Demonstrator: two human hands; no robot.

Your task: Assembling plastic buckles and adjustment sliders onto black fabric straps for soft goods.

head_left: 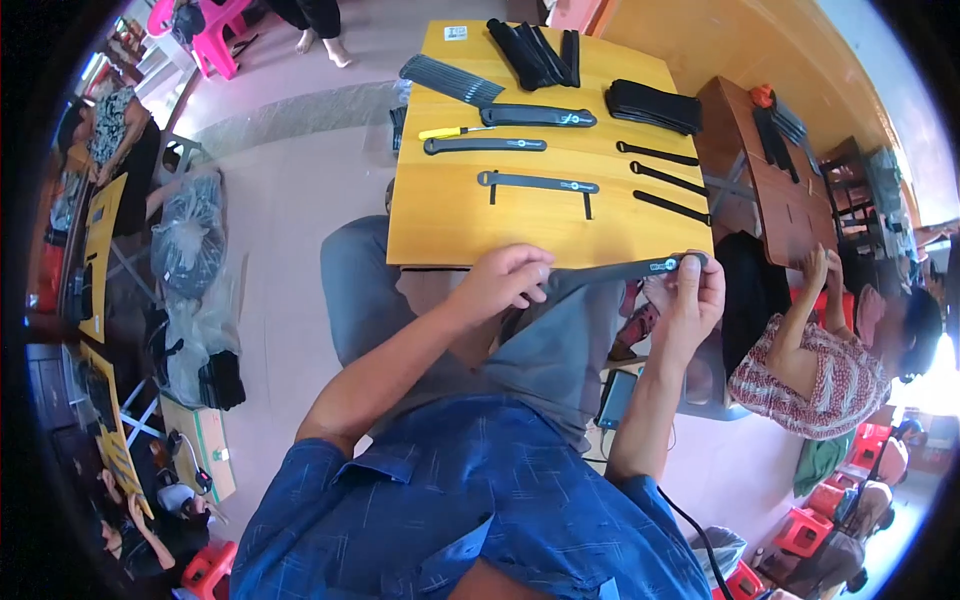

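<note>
Just past the near edge of the yellow table (420, 230), a dark grey strap (620, 270) with a white printed mark is stretched between my hands. My right hand (695, 295) pinches its right end, thumb on top. My left hand (508, 278) is closed at its left end, fingers curled; that end is partly hidden. Ahead on the tabletop, a similar grey strap (540, 183) with a looped left end lies across two short black strips (588, 207). Beyond it is another grey strap (480, 146). At the right lie three narrow black straps (668, 179) with end loops.
Farther back are a yellow-handled tool (442, 132), a pile of grey straps (535, 115), fanned grey strips (450, 78), black bundles (530, 58) and a black stack (653, 106). A person (815, 370) sits at a brown table (790, 190) on the right. Plastic bags (190, 240) stand left.
</note>
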